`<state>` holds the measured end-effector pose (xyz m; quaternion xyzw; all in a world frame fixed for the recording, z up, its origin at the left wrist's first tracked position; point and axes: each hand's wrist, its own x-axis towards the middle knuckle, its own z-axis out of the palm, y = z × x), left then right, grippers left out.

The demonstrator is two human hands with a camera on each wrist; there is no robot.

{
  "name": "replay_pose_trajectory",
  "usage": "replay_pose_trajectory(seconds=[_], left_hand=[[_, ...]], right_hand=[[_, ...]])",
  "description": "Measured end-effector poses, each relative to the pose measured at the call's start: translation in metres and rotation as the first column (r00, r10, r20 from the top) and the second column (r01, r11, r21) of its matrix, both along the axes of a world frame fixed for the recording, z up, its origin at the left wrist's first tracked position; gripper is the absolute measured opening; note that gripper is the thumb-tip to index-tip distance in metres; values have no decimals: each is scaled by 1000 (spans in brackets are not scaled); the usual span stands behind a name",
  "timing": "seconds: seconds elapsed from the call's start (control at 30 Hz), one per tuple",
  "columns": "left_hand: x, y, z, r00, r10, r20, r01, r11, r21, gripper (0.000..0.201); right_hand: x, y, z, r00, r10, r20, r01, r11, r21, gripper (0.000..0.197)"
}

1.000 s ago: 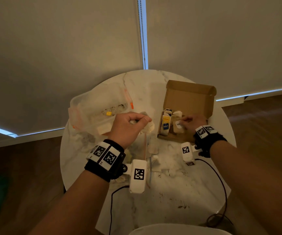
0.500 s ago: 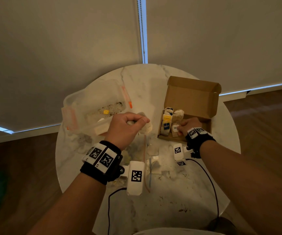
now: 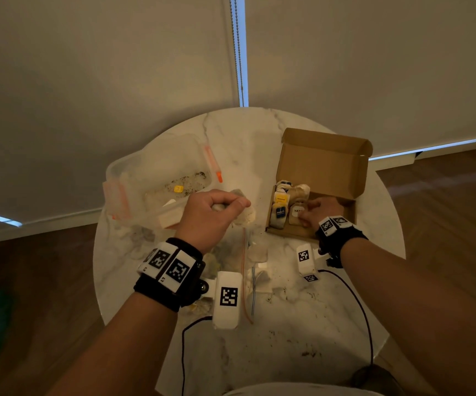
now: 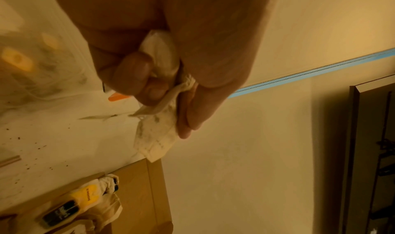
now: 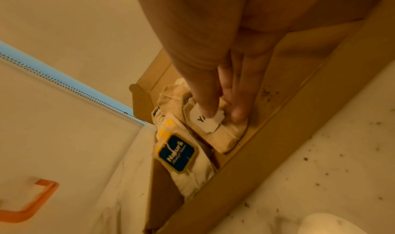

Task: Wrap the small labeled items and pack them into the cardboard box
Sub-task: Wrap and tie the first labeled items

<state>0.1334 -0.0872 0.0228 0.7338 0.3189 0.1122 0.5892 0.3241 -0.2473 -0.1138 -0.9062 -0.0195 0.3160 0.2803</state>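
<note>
An open cardboard box stands at the table's right, with several wrapped tea bags packed along its left side. Among them are a blue-labelled one and a yellow-labelled one. My right hand is inside the box. Its thumb and fingertips pinch a white-labelled tea bag against the others. My left hand hovers left of the box, fingers curled round a crumpled tea bag that hangs from the fist.
A clear plastic container with orange latches sits at the back left of the round marble table. Plastic bags and loose tea bags lie between my arms. Tea crumbs and two cables lie on the near side.
My right hand has shifted the white-labelled bag slightly toward the box's near left corner. The left hand has stayed almost still with its bag. The head view has tilted a little.
</note>
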Motion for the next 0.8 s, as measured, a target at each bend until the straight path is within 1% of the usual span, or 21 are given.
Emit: replay_pose_trajectory(seconds=[0.07,0.13,0.17,0.23,0.27,0.3,0.33,0.37,0.4,0.43,0.47,0.5,0.53,0.57,0.6,0.67,0.73,0.8], left_hand=[[-1,-1,3,1000,-5,4,5,1000,-11,11],[-2,-3,5,1000,-5,-8,4,999,-38,15],[-2,-4,6,1000,0,-18,-1,998,-57,20],[-3,-6,8,1000,16,-25,-18,996,-89,29],[-4,-7,9,1000,24,-18,-25,995,-97,31],[-5,-8,10,999,30,-12,-31,994,-103,32],[-6,-8,12,999,34,-8,-35,993,-110,32],[-7,-9,14,999,39,-6,-39,992,-121,31],[-9,-9,16,999,46,-4,-46,990,-137,30],[-10,-9,18,999,54,-2,-53,986,-158,28],[-11,-10,19,998,60,-1,-59,981,-186,27],[-12,-10,21,998,64,1,-62,974,-218,27],[-13,-11,22,998,65,3,-62,965,-253,26],[-15,-11,23,998,65,2,-62,956,-286,25],[-16,-12,24,998,66,-1,-63,948,-311,24],[-20,-15,26,998,68,-10,-67,939,-339,18],[-26,-16,28,997,68,-22,-72,937,-343,11],[-33,-16,30,997,66,-50,-79,944,-321,11]], right_hand=[[-1,-3,9,998,27,57,-26,999,-21,35],[0,-3,23,980,59,190,-59,998,-5,28],[-2,-2,33,963,72,260,-85,996,39,25],[-10,1,60,940,100,325,-169,967,193,21],[-17,3,76,925,136,354,-245,927,284,18],[-26,4,93,898,187,399,-343,866,365,18],[-37,5,109,855,242,458,-450,785,426,21],[-47,4,122,795,297,529,-560,694,452,25],[-56,2,129,718,354,600,-664,606,438,31],[-64,1,134,642,411,648,-744,537,397,39],[-70,0,134,583,461,669,-794,497,350,48],[-74,0,135,541,492,682,-823,475,310,53],[-78,1,134,513,496,701,-839,462,287,54],[-81,2,134,499,471,727,-845,450,288,50],[-85,3,135,500,427,753,-844,436,313,41],[-89,4,139,548,346,761,-813,432,390,21],[-89,3,148,637,306,708,-745,478,464,11],[-86,1,159,726,309,615,-672,511,536,8]])
